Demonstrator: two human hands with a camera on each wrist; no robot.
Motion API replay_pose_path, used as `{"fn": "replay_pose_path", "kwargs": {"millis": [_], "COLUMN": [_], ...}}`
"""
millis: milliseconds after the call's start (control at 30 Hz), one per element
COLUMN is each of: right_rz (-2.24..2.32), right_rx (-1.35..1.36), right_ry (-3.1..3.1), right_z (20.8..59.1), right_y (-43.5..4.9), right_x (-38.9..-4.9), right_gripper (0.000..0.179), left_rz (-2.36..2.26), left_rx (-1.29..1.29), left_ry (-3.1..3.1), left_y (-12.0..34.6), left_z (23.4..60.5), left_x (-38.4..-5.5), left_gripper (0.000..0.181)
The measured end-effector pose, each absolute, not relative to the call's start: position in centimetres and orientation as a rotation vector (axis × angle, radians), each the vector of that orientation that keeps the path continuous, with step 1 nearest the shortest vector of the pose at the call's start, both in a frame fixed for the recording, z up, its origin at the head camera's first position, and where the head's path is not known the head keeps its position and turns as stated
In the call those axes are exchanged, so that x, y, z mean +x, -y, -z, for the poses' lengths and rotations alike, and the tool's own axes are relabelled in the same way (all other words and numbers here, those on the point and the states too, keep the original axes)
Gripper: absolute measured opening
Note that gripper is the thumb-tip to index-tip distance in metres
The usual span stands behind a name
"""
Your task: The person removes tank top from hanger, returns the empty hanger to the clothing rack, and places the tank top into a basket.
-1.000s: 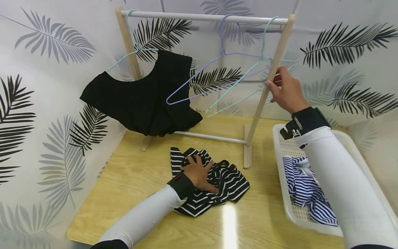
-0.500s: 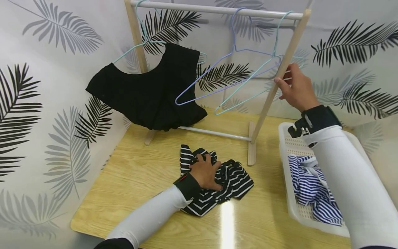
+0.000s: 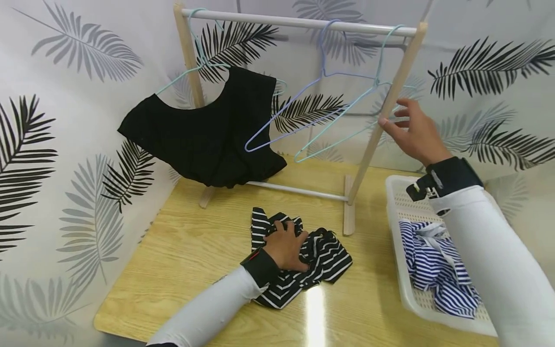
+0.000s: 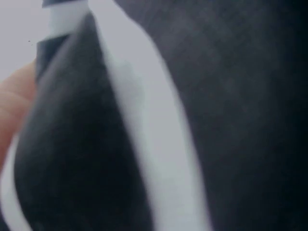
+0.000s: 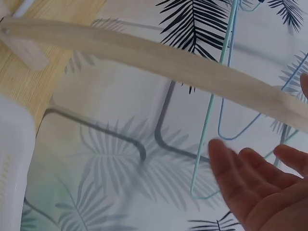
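A: What's different from 1 second ago?

B: The right hand (image 3: 416, 132) has loosened from the wooden post (image 3: 388, 103). Its grip is wide, fingers extended; I can't tell whether the thumb touches the wood.

A: And the left hand (image 3: 284, 246)?

B: Same place, its grip spread wide over the black-and-white cloth (image 3: 331, 255), which lies crumpled on the near side of the clothes rack (image 3: 299, 21).

A: Has the rack changed?

B: No, it carries 3 hangers as before, and the black top (image 3: 208, 135) hangs from the left one.

A: The surface?

B: A yellowish wooden worktop (image 3: 182, 260), with a bright streak of light (image 3: 315, 313) on its near part. At right, a white basket (image 3: 395, 231) holds a blue-and-white cloth (image 3: 429, 260).

A: The room?

B: Pale leaf-print sheeting (image 3: 88, 125) rises at the left, right and far sides.
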State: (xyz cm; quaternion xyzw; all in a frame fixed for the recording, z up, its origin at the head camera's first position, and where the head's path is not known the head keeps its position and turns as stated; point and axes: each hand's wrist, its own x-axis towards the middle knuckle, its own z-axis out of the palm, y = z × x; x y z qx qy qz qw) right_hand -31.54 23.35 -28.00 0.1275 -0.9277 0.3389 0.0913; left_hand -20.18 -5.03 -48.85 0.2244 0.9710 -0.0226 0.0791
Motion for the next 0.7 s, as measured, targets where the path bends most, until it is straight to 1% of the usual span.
{"fn": "replay_pose_path", "kwargs": {"millis": [167, 367, 567, 700], "right_rz": [-0.798, -0.551, -0.395, -0.363], "right_rx": [0.443, 0.568, 0.425, 0.361], "right_ry": [2.851, 2.944, 3.059, 3.086], "right_z": [28.1, 29.3, 29.8, 30.4], "right_y": [-25.7, -28.9, -32.7, -35.2], "right_x": [-29.8, -27.1, -23.8, -22.5], "right_gripper": [0.079, 0.082, 0.083, 0.093], "left_rz": [0.023, -0.012, 0.006, -0.037], "left_rx": [0.69, 0.684, 0.74, 0.743], "left_ry": [-2.904, -2.885, -2.898, -2.891], "left_y": [4.7, 4.4, 3.8, 3.9], "left_z": [48.8, 48.7, 48.9, 49.3], "left_x": [-20.3, -20.1, -20.2, -20.0], "left_gripper": [0.088, 0.088, 0.085, 0.086]}}
